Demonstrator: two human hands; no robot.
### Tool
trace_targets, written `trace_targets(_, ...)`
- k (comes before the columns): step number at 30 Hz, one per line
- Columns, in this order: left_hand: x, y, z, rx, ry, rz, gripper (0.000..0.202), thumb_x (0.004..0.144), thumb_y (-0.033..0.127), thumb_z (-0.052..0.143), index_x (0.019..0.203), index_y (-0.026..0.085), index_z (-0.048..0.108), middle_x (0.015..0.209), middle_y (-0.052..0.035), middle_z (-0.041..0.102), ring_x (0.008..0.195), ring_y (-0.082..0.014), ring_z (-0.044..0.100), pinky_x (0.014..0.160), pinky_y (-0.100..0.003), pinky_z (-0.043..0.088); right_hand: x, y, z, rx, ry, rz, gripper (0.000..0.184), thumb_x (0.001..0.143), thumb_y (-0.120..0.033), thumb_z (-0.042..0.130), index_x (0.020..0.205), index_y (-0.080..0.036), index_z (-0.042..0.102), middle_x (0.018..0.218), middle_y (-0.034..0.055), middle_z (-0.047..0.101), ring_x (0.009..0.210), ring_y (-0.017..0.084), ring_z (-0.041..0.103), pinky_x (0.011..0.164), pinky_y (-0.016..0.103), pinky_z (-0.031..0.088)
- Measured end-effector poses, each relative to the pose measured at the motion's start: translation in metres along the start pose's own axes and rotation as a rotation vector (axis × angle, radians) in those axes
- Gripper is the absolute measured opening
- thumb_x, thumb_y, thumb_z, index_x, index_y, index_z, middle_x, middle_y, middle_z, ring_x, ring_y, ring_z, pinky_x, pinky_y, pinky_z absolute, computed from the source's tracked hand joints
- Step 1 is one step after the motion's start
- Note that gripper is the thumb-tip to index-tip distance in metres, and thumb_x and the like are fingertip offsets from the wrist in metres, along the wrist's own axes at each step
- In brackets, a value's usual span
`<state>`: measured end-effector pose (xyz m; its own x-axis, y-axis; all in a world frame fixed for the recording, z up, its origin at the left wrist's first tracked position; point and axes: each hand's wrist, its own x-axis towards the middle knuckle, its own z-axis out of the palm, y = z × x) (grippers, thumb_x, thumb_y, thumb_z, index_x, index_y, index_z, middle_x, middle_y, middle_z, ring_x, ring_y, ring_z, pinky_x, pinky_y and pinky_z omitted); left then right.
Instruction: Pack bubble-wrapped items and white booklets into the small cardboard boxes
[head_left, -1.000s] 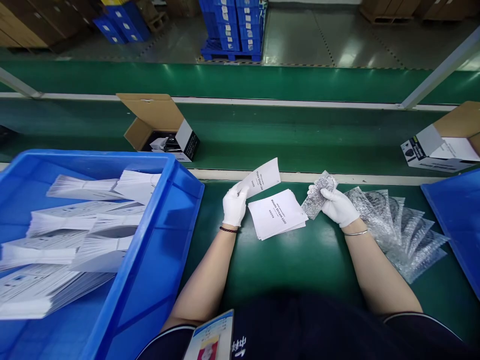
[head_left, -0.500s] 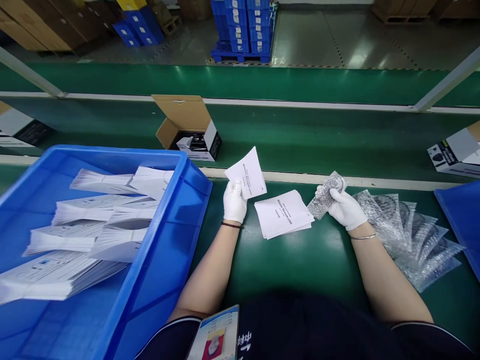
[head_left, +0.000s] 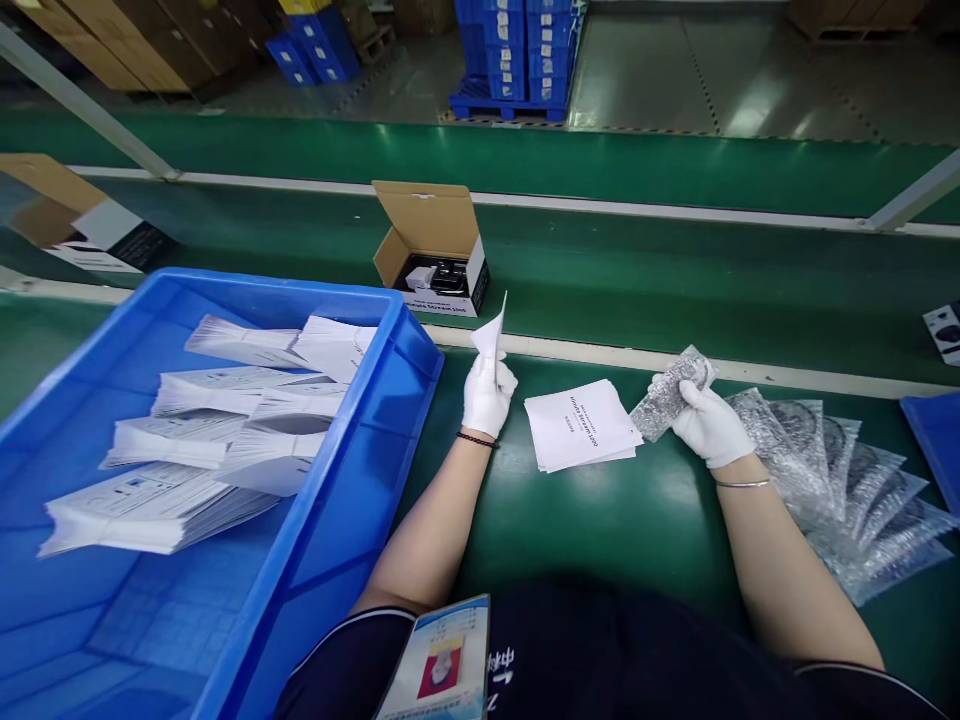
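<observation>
My left hand (head_left: 487,395), in a white glove, grips a white printed leaflet (head_left: 491,338), which is turned nearly edge-on. On the green work surface between my hands lies a small stack of printed leaflets (head_left: 581,425). My gloved right hand (head_left: 709,420) is closed on a small clear bubble-wrap bag (head_left: 675,393); what is inside it I cannot make out. Under and beside my right forearm, several bubble-wrap bags (head_left: 855,490) are fanned out. Beyond my left hand stands an open carton (head_left: 442,300) holding black and white items.
A large blue bin (head_left: 300,560) with bundled leaflets (head_left: 157,510) takes up the left side. Another open carton (head_left: 112,235) sits at the far left on the belt (head_left: 637,270), and part of one (head_left: 945,330) shows at the right. A blue bin edge (head_left: 934,430) shows at far right.
The leaflet in my left hand has turned from face-up to almost edge-on. Cartons, bin and bags all appear shifted rightward as the view turned; the right hand keeps its bubble-wrap bag.
</observation>
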<state>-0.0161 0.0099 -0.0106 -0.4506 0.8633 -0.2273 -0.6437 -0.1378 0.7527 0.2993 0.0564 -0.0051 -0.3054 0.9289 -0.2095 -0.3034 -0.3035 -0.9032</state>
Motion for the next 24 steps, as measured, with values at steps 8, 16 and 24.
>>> trace_targets(8, -0.014, 0.01, 0.001, -0.281, -0.34, -0.175, 0.045, 0.098, 0.042, 0.033, 0.077, 0.014, 0.061, 0.045, 0.004, 0.026, 0.037, -0.0088, 0.025, 0.045, -0.025, 0.026, 0.008, -0.001, 0.009, -0.085, 0.176, -0.053, 0.051, 0.063, -0.062, 0.086, 0.094, -0.026, 0.066, 0.088, 0.0033, 0.065, 0.085, 0.027, 0.063, 0.076, 0.037, 0.06)
trace_targets(16, -0.016, 0.013, 0.005, -0.367, -0.427, -0.198, 0.052, 0.099, 0.036, 0.022, 0.08, 0.013, 0.064, 0.044, 0.0039, 0.021, 0.037, -0.0099, 0.018, 0.046, -0.026, 0.022, 0.085, -0.079, 0.173, -0.855, -0.433, -0.554, 0.035, 0.091, -0.04, 0.063, 0.121, -0.022, 0.065, 0.119, 0.0042, 0.061, 0.114, 0.034, 0.051, 0.106, 0.048, 0.038)
trace_targets(24, -0.008, 0.013, 0.002, -0.37, -0.3, -0.108, 0.039, 0.098, 0.029, 0.033, 0.082, 0.012, 0.064, 0.044, 0.0036, 0.029, 0.036, -0.0089, 0.028, 0.045, -0.024, 0.025, 0.194, -0.062, 0.332, -1.859, -0.448, -0.535, 0.032, 0.089, -0.011, 0.056, 0.119, -0.017, 0.066, 0.11, 0.0111, 0.063, 0.097, 0.035, 0.059, 0.087, 0.046, 0.049)
